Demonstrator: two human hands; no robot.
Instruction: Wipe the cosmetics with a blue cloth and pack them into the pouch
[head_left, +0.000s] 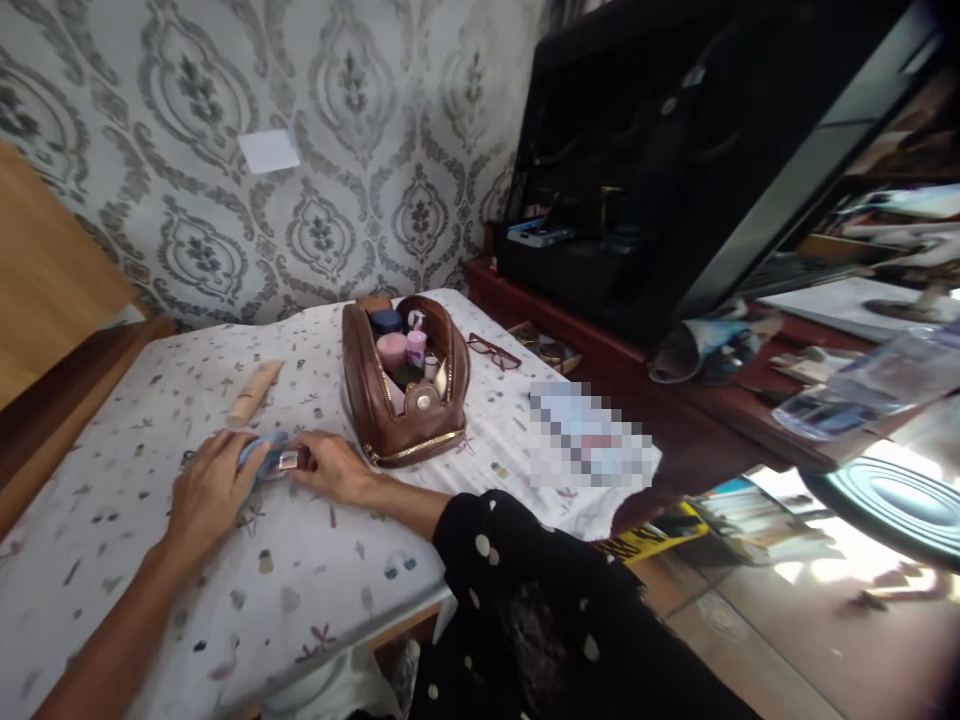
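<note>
Right hand (326, 467), brown bag (412, 438) beside, eyeglasses (495, 352) beyond

Boxy brn leather bag (358, 370): solid brn w/ gold-toned zip. Rnd pink jar (391, 350), solid; rnd dk-blue lid (386, 321), same. Slim beige tube (253, 393), sm. dk mark. Sm. lt-blue item (271, 447), pattern unclear. Sm. brn object (288, 460), silvery face. Thin-framed dk-red glasses (493, 351). White tablecloth (120, 440): scattered sm. multicol. prints. Black fabric sleeve (510, 560): white dots. Off-white wallpaper (322, 230): grey damask.

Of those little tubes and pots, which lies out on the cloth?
The beige tube, just beyond the left hand: it lies on the patterned cloth, whereas the pink pots sit inside the open brown bag.
</note>
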